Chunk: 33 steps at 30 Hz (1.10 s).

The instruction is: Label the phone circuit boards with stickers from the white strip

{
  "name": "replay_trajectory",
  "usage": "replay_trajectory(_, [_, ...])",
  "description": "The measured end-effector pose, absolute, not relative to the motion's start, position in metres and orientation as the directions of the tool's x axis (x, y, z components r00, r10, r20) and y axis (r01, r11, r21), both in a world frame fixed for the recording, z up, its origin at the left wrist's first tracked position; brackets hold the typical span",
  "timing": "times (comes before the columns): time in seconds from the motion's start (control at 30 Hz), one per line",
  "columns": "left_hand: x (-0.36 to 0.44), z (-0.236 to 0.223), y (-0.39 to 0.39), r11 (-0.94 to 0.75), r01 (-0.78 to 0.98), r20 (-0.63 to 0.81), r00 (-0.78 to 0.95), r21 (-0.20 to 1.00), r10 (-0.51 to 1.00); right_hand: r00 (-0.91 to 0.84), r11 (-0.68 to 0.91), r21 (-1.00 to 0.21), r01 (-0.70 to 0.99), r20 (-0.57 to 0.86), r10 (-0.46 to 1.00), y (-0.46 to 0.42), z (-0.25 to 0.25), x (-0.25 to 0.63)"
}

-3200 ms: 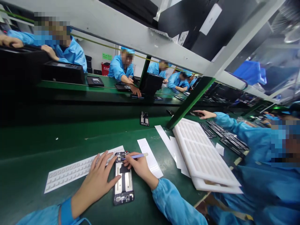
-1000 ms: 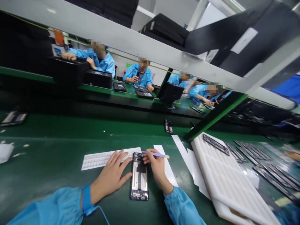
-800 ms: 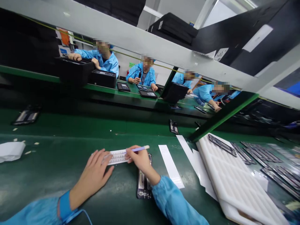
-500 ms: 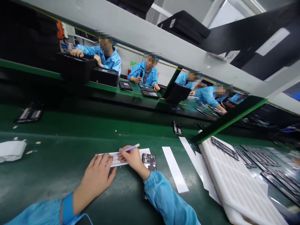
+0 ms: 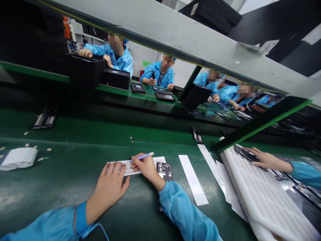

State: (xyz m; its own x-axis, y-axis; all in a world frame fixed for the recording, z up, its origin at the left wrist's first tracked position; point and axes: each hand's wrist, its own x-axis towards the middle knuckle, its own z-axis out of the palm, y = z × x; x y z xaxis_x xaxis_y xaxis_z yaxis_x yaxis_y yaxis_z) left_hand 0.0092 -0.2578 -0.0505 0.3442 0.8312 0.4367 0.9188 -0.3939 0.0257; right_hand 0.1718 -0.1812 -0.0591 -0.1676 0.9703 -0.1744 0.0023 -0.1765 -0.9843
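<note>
My left hand (image 5: 110, 184) lies flat, fingers spread, on the left end of a white sticker sheet (image 5: 130, 166) on the green bench. My right hand (image 5: 145, 168) pinches a thin blue stick tool (image 5: 143, 156) with its tip down on the same sheet. Beside my right wrist lies an open phone frame (image 5: 164, 170), mostly hidden under my blue sleeve.
A narrow white strip (image 5: 192, 179) and more white backing paper (image 5: 213, 165) lie to the right. White foam trays (image 5: 255, 194) stand at the right, where a co-worker's hand (image 5: 263, 160) touches a phone frame. A white wad (image 5: 18, 158) lies far left. People in blue work across the conveyor.
My right hand left the phone frame and moved left onto the sticker sheet with the stick. My left hand shifted off the phone onto the sheet. A co-worker's hand appeared at the foam trays.
</note>
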Motion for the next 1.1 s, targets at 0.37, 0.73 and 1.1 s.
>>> replay_trajectory(0.37, [0.007, -0.047, -0.256, -0.388, 0.921, 0.429, 0.361, -0.027, 0.828, -0.166, -0.188, -0.968, -0.167, -0.16, 0.973, -0.18, -0.05, 0.174])
replay_trajectory(0.73, [0.017, -0.052, -0.263, -0.714, 0.692, 0.538, 0.564, 0.106, 0.626, 0.015, -0.1, -0.98, -0.169, -0.104, 0.994, -0.276, -0.014, 0.285])
replay_trajectory(1.1, [0.086, -0.044, -0.282, -0.896, 0.382, 0.369, 0.818, 0.226, 0.442, 0.048, -0.142, -0.983, -0.113, -0.148, 0.988, -0.344, -0.052, 0.314])
